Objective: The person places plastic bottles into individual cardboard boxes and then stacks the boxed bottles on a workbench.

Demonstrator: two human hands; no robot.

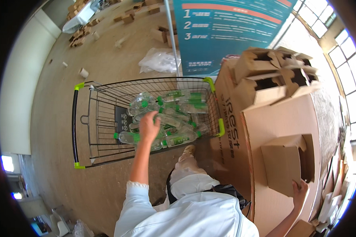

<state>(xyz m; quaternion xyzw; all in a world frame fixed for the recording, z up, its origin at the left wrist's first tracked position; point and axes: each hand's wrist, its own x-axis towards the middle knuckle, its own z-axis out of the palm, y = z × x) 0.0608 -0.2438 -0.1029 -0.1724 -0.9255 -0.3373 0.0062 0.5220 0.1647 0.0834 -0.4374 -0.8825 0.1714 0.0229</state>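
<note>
Clear plastic bottles (pixel 182 138) with green caps lay loose in the wire cart (pixel 74 122), ahead of the person. The left hand (pixel 149 128) was among them, fingers curled near a cap; whether it gripped a bottle could not be told. The right hand (pixel 300 192) was closed on the edge of a cardboard box (pixel 281 162) resting on a large carton (pixel 265 122). Progress was judged partial: many bottles lay unboxed, and the held box gaped unsealed, its contents hidden. A group of boxes (pixel 267 94) farther along the carton also had openings unclosed; their contents could not be confirmed. Count: one cart, one held box, one large carton, at least four grouped boxes, and upward of ten bottles, overlap preventing an exact figure.
</note>
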